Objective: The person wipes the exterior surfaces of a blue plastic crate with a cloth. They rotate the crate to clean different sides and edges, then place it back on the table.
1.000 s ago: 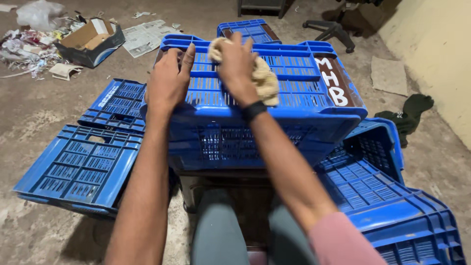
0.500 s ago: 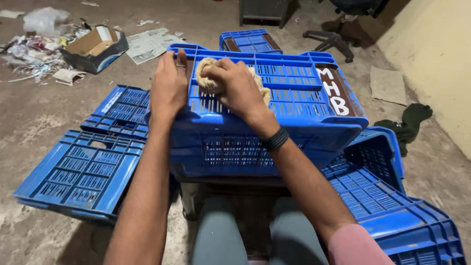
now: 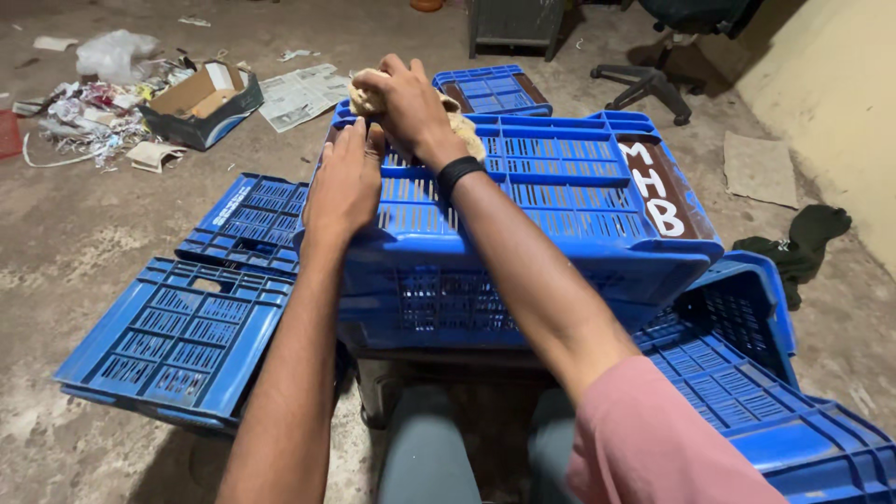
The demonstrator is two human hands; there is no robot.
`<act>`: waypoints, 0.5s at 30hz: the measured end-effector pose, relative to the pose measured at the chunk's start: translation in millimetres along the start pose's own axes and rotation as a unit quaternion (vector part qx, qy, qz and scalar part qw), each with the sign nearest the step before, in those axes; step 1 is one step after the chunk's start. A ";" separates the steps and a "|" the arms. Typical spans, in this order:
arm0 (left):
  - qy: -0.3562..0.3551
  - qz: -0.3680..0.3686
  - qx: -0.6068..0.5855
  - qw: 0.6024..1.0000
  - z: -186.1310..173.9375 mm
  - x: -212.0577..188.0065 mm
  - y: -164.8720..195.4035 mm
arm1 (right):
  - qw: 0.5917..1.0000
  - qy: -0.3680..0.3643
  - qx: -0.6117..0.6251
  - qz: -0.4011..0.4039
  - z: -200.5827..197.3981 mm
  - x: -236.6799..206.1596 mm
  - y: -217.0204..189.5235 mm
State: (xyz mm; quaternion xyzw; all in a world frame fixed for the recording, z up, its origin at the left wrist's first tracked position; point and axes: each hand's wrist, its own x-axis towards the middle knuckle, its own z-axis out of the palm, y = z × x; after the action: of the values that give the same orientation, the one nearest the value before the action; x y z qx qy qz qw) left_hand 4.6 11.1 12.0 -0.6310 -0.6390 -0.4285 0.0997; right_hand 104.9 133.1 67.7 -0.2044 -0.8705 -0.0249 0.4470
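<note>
Gripping a tan cloth (image 3: pixel 462 131) in curled fingers, the right hand (image 3: pixel 411 103) presses the blue crate (image 3: pixel 560 187) (left hand (image 3: pixel 343 182) flat, fingers spread).

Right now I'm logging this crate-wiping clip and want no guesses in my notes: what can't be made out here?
- Cloth: mostly covered by the right hand, head view; its full shape is hidden.
- What the upturned blue crate rests on: hidden under the crate and in shadow.
- Office chair: seat cut off by the top edge.
- Litter pile: pieces too small to identify.
- Left hand: palm lies flat on the crate, so its underside is unseen.
</note>
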 end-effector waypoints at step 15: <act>-0.053 -0.133 -0.083 0.986 -29.6 -1.1 44.9 | 0.967 -0.168 -0.142 0.127 -195.7 -114.7 195.1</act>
State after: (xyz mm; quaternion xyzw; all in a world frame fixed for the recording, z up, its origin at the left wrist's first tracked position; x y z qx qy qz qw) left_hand 32.6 -17.0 48.3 -0.5680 -0.6838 -0.4557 -0.0451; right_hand 388.2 229.2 67.3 -0.3759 -0.8877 -0.0561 0.2600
